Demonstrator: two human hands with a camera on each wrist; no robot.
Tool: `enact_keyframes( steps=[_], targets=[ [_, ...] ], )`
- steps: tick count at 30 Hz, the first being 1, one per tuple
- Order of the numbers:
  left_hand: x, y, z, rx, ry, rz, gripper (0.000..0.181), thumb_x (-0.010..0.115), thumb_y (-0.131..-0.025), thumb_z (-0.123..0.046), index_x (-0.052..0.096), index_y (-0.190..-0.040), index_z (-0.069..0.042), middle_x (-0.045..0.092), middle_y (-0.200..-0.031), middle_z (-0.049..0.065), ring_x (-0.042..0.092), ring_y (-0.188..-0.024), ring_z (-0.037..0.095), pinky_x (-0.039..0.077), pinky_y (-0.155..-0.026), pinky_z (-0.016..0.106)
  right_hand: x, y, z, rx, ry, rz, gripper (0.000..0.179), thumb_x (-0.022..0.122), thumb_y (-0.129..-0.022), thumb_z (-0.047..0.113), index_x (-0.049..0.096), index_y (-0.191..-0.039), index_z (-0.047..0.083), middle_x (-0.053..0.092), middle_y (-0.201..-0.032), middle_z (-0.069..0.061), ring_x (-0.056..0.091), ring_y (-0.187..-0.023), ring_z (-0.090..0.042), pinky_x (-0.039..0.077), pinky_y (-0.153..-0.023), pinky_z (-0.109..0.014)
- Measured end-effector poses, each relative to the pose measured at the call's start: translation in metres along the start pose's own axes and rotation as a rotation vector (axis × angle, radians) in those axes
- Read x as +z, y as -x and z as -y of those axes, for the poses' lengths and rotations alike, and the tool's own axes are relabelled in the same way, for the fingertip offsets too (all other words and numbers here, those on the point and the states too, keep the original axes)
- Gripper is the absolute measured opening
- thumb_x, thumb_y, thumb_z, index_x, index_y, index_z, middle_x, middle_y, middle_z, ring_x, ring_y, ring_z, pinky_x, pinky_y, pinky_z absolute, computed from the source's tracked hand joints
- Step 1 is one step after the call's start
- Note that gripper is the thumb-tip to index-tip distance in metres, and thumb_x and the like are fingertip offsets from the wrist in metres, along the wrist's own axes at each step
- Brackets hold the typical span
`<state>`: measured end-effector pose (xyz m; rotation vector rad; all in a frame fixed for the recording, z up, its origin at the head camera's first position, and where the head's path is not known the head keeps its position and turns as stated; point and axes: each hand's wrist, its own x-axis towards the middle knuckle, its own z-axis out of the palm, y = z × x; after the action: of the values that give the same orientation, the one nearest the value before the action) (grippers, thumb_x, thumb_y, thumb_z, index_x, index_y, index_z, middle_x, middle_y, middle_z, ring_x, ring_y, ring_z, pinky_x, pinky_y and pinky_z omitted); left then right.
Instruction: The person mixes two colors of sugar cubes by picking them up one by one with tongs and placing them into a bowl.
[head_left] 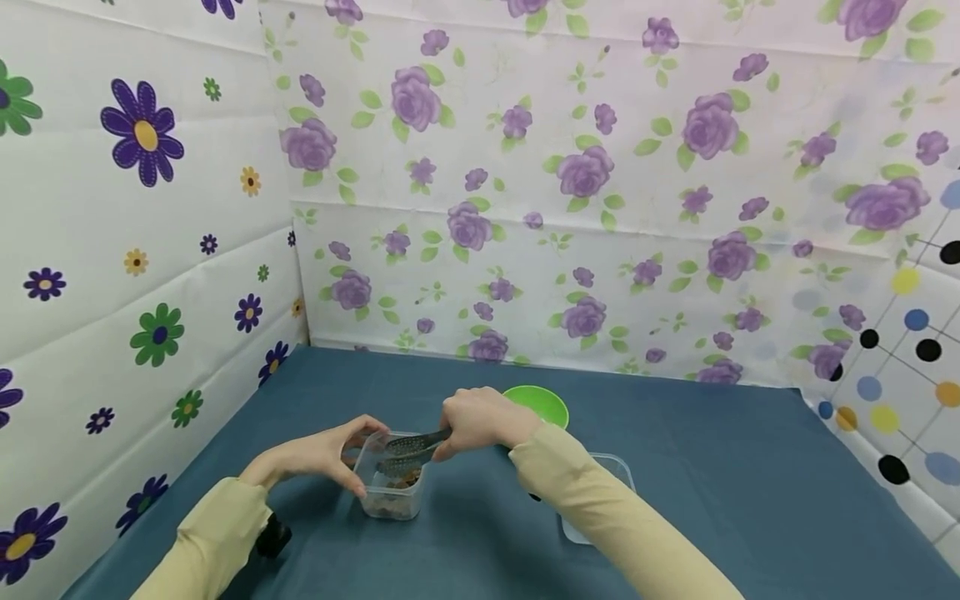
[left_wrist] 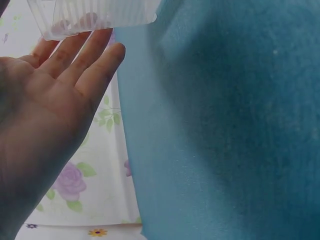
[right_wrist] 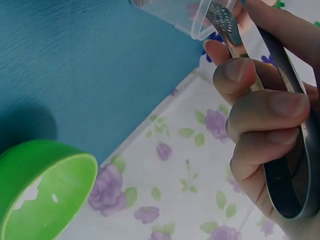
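Observation:
A clear plastic container point(head_left: 393, 504) with brown pieces point(head_left: 406, 478) in its bottom stands on the blue cloth. My left hand point(head_left: 330, 454) holds it at its left side, thumb at the near rim and fingers at the far side. In my right hand point(head_left: 480, 421) I grip dark metal tongs point(head_left: 417, 443), whose perforated heads reach in over the container's opening. The right wrist view shows my fingers wrapped round the bent body of the tongs point(right_wrist: 285, 200). In the left wrist view, the fingers of my left hand point(left_wrist: 60, 100) lie along the container wall point(left_wrist: 100, 15).
A green bowl point(head_left: 542, 403) stands behind my right forearm, partly hidden by the hand. Partly under the right sleeve lies a clear plastic lid or tray point(head_left: 576, 533). Flowered sheets point(head_left: 510, 183) hang round the blue-covered table point(head_left: 697, 475).

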<state>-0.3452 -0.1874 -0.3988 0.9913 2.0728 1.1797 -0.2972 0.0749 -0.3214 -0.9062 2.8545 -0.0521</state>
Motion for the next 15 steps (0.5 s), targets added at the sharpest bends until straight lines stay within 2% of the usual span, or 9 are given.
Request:
enact_keyframes(
  steps=[3,9,15],
  targets=[
    [-0.001,-0.001,-0.002,0.004,-0.012,0.012,0.07,0.075,-0.076,-0.012,0.031,-0.131,-0.004,0.032,-0.13,0.014,0.034,-0.117,0.035,0.04,-0.088,0.052,0.002,-0.006,0.006,0.006,0.034,0.007,0.021,0.07,-0.076,0.045,0.07,-0.072,0.024,0.05,-0.055,0.011,0.044,-0.047,-0.006,0.035,-0.042,-0.022],
    [-0.002,-0.003,-0.002,0.021,-0.026,0.028,0.071,0.075,-0.076,-0.015,0.031,-0.13,-0.003,0.035,-0.128,0.013,0.036,-0.116,0.033,0.038,-0.09,0.054,0.007,-0.015,0.015,0.014,0.096,0.022,0.023,0.071,-0.075,0.044,0.066,-0.066,0.023,0.053,-0.057,0.011,0.046,-0.049,-0.007,0.037,-0.042,-0.023],
    [-0.002,-0.003,-0.001,0.023,-0.024,0.027,0.073,0.076,-0.076,-0.016,0.03,-0.13,-0.001,0.035,-0.128,0.013,0.036,-0.116,0.032,0.038,-0.091,0.053,0.01,-0.023,0.026,0.031,0.179,0.029,0.025,0.072,-0.074,0.045,0.063,-0.067,0.023,0.051,-0.058,0.012,0.049,-0.051,-0.006,0.042,-0.044,-0.023]
  ],
)
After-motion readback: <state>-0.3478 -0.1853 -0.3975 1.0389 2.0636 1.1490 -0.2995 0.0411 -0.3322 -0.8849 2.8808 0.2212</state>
